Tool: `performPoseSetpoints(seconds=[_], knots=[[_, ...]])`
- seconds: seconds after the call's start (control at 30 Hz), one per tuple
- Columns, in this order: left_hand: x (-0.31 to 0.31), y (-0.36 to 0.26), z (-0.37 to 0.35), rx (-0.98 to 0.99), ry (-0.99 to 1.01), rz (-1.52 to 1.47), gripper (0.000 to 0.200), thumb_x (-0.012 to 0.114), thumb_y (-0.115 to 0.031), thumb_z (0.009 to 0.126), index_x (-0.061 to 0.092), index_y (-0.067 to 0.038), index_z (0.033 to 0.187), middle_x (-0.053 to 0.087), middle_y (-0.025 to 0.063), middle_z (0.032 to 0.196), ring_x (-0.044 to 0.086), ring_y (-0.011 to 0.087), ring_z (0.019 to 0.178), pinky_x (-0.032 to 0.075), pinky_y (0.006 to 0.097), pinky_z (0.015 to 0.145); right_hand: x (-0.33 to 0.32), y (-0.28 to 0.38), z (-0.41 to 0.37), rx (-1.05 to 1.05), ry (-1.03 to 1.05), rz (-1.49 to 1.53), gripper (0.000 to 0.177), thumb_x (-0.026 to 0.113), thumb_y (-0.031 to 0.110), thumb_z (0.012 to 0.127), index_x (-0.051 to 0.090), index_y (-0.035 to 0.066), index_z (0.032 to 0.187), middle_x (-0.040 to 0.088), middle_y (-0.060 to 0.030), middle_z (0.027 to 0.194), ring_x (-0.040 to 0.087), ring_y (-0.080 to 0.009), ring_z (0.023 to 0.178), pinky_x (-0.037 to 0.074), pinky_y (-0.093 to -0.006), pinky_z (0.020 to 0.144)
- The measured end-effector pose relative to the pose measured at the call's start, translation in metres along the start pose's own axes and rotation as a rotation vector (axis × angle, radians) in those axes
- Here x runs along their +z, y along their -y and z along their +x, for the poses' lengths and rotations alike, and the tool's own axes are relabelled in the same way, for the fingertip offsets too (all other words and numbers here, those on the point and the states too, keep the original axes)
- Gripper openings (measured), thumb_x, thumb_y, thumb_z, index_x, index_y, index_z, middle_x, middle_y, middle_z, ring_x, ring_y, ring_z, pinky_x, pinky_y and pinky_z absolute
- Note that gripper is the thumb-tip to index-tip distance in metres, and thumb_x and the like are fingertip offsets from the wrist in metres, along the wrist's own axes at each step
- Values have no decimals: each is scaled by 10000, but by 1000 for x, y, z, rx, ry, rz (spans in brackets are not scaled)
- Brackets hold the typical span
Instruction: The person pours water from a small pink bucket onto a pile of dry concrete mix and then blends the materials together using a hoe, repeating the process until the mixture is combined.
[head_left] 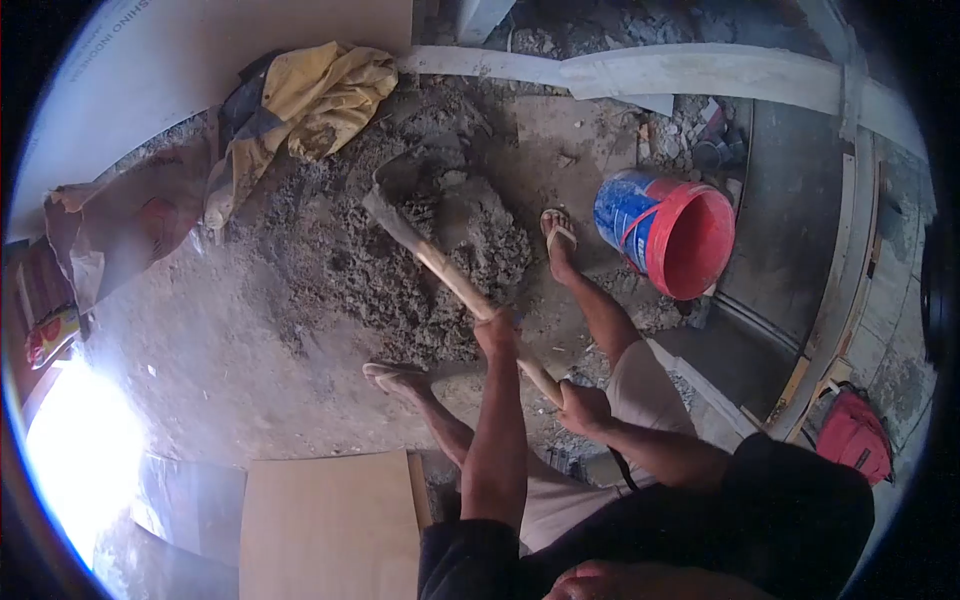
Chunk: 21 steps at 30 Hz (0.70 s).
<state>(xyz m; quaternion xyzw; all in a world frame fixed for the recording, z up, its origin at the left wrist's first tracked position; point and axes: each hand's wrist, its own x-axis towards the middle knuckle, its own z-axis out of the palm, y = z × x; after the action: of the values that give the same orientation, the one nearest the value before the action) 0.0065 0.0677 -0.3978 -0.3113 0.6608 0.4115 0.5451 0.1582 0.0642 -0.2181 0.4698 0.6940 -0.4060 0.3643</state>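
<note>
My left hand (495,331) is wrapped round the middle of a hoe's wooden handle. Lower down, close to the handle's end, my right hand (584,408) is closed on the same shaft. The hoe (450,272) slants up and left, its grey, mortar-smeared head resting in a heap of wet mortar (430,305). Mortar partly hides the blade's edge. My sandalled feet stand apart beside the heap, one below it and one at its right.
A blue bucket with a red rim (660,230) lies tilted right of the heap. Crumpled yellow sacking (330,95) and torn cardboard (140,235) are at upper left. A wooden board (330,525) lies at the bottom, a red bag (855,437) at right. Rubble (690,135) lies behind the bucket.
</note>
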Motion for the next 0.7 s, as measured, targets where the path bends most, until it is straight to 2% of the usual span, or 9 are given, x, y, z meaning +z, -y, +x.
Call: performPoseSetpoints(seconds=[0.07,0.1,0.2,0.33,0.43,0.53,0.63,0.7], knots=[[3,5,-7,99,36,-57,177,634,-64,743,520,-38,875,518,25,601,511,148,443,444,294,415,-6,2,-11,9,-18,0,397,728,196,726,520,42,1028,650,-176,786,664,-364,691,519,-487,621],[6,-1,-25,136,17,-67,182,630,-62,747,516,-38,888,519,27,604,512,151,445,444,292,417,1,-4,-12,18,-58,24,358,718,223,704,539,69,972,642,-183,759,653,-381,692,511,-493,624],[14,-29,-32,329,22,-133,217,627,-66,766,491,-33,931,524,36,614,520,155,452,447,295,417,-10,-4,-5,60,-34,-15,354,715,234,710,547,70,976,648,-180,757,658,-381,699,512,-495,627],[32,-81,-28,457,90,-130,278,633,-87,785,450,-19,983,530,52,627,541,161,469,449,306,409,-43,12,37,-47,-168,32,322,700,211,715,562,72,971,652,-170,737,659,-380,691,509,-501,635],[36,-106,0,464,39,-8,158,631,-109,789,509,-47,868,520,38,553,523,159,425,451,314,408,-58,33,57,-62,-168,54,334,702,208,713,561,68,981,655,-172,745,660,-380,694,514,-497,640],[30,-98,19,366,64,116,165,633,-128,789,511,-47,864,532,48,548,533,171,426,445,312,405,-52,49,51,0,-144,24,368,708,186,714,551,40,1013,655,-172,748,672,-353,703,529,-484,639],[13,-57,20,244,97,193,268,635,-92,780,461,-25,972,532,67,617,528,173,417,437,315,380,-27,38,30,-10,-64,21,374,706,170,710,530,4,995,653,-181,750,671,-357,697,529,-481,638],[7,-22,21,183,90,110,270,640,-87,775,465,-33,973,534,63,625,532,170,427,441,313,386,-25,23,17,9,12,-29,391,710,177,715,516,-12,998,652,-185,752,669,-360,691,527,-482,630]])
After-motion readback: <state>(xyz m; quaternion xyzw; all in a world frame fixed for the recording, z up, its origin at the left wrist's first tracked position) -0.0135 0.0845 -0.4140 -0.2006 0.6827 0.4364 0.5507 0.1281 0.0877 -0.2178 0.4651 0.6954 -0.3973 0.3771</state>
